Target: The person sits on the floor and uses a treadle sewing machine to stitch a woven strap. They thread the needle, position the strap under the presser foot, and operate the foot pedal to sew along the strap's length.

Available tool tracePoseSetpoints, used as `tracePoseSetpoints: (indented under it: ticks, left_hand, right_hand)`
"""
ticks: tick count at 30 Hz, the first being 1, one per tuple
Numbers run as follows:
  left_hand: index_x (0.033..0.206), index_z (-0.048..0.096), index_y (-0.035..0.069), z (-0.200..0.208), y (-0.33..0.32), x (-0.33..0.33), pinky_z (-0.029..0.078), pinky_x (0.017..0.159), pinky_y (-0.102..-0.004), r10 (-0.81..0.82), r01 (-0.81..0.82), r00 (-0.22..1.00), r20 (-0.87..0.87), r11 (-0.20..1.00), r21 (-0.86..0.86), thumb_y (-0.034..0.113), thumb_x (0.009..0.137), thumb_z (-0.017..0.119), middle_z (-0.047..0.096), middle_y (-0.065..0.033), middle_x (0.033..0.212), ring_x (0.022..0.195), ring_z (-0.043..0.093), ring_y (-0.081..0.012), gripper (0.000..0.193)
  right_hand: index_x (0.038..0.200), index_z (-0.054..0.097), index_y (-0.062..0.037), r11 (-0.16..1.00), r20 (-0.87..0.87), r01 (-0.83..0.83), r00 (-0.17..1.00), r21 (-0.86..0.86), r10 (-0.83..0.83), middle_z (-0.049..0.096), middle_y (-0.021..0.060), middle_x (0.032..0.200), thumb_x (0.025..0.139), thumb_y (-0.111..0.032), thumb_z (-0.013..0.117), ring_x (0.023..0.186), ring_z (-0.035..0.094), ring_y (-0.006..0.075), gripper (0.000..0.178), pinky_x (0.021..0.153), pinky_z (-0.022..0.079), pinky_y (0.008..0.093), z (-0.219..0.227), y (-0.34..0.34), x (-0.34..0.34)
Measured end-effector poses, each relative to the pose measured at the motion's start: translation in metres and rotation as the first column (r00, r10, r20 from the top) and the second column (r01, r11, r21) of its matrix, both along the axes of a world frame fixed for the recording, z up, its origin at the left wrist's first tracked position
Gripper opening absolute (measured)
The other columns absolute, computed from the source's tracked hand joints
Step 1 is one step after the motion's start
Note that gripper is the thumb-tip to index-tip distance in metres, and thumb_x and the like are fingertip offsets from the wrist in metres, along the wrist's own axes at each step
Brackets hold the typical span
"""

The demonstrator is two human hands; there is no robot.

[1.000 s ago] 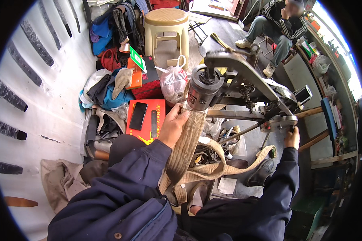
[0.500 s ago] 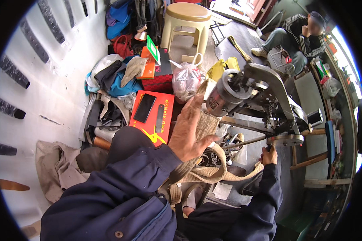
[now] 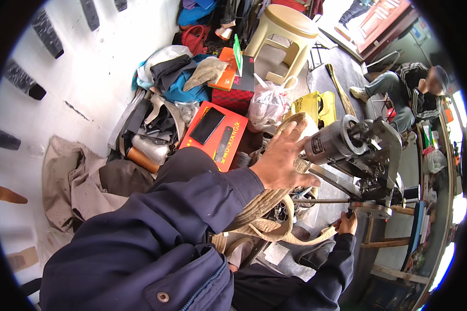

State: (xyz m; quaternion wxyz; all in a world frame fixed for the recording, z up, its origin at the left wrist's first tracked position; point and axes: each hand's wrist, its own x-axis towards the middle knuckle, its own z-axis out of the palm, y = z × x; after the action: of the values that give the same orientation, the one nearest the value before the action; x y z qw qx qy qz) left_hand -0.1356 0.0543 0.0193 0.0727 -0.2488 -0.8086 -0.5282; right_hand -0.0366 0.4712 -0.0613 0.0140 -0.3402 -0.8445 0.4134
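A black and grey metal hand-cranked machine, seemingly a sewing machine, stands at centre right, with a metal cylinder at its near left end. My left hand lies with fingers spread and thumb out on a thick beige woven band, just left of the cylinder. Part of the band is hidden under this hand; a loose strip loops below the machine. My right hand is closed around a small dark handle at the rim of the round metal wheel.
A red box holding a black phone sits left of my left hand. Behind are a white plastic bag, a yellow bag and a beige stool. A seated person is at far right. Cloth scraps pile up left.
The view has turned, shifting most things rightward in the picture. My left hand sits higher beside the cylinder, fingers more spread. My right hand stays at the wheel's handle.
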Motion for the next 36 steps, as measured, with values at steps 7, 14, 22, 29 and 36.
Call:
tracePoseSetpoints:
  ticks: [7, 14, 22, 29, 36]
  left_hand:
    - [0.142, 0.054, 0.011, -0.005, -0.003, 0.000, 0.022, 0.121, -0.0492, 0.001, -0.001, 1.000, -0.008, 0.998, 0.060, 0.018, 0.082, 0.072, 0.023, -0.0245, 0.161, 0.150, 0.020, -0.0431, 0.064]
    - [0.114, 0.067, 0.000, -0.029, -0.013, -0.011, 0.049, 0.079, -0.0342, -0.161, -0.212, 0.778, 0.608, 0.843, 0.494, 0.019, 0.096, 0.060, 0.067, -0.0110, 0.097, 0.091, 0.063, -0.0203, 0.027]
    - [0.095, 0.062, -0.004, -0.043, 0.004, -0.020, 0.044, 0.068, -0.0358, -0.133, -0.155, 0.839, 0.528, 0.871, 0.466, 0.028, 0.101, 0.050, 0.057, -0.0082, 0.071, 0.069, 0.052, -0.0150, 0.035]
    - [0.109, 0.065, -0.005, -0.048, 0.003, -0.026, 0.046, 0.079, -0.0315, -0.195, -0.102, 0.871, 0.450, 0.825, 0.556, 0.028, 0.100, 0.052, 0.066, -0.0087, 0.084, 0.079, 0.056, -0.0139, 0.036]
    - [0.112, 0.067, -0.003, -0.045, -0.002, -0.024, 0.046, 0.080, -0.0303, -0.239, -0.066, 0.840, 0.488, 0.847, 0.527, 0.030, 0.103, 0.052, 0.068, -0.0057, 0.087, 0.080, 0.057, -0.0120, 0.036]
  right_hand:
    - [0.102, 0.048, -0.0069, 0.997, -0.017, -0.008, 1.000, -0.077, 0.007, 0.057, 0.0091, 0.066, 0.099, -0.017, 0.058, 0.045, 0.059, 0.0212, 0.015, 0.035, 0.039, 0.0326, -0.004, 0.013, 0.003]
    - [0.095, 0.050, -0.0042, 0.993, -0.063, -0.038, 0.998, -0.111, 0.031, 0.060, 0.0094, 0.066, 0.097, -0.016, 0.059, 0.046, 0.061, 0.0191, 0.014, 0.037, 0.043, 0.0301, -0.002, 0.013, 0.003]
    - [0.094, 0.056, -0.0027, 0.985, -0.141, -0.094, 0.987, -0.144, 0.074, 0.060, 0.0079, 0.064, 0.096, -0.019, 0.062, 0.045, 0.059, 0.0194, 0.017, 0.039, 0.045, 0.0314, 0.016, -0.007, 0.007]
    - [0.093, 0.059, -0.0025, 0.981, -0.346, -0.103, 0.925, 0.164, 0.155, 0.056, 0.0023, 0.063, 0.096, -0.013, 0.061, 0.048, 0.052, 0.0118, 0.011, 0.046, 0.043, 0.0269, 0.087, -0.020, 0.007]
    - [0.102, 0.059, -0.0059, 0.932, -0.436, 0.240, 0.894, 0.272, -0.103, 0.055, 0.0016, 0.070, 0.097, -0.013, 0.060, 0.048, 0.046, 0.0093, 0.009, 0.043, 0.036, 0.0246, 0.105, 0.055, 0.003]
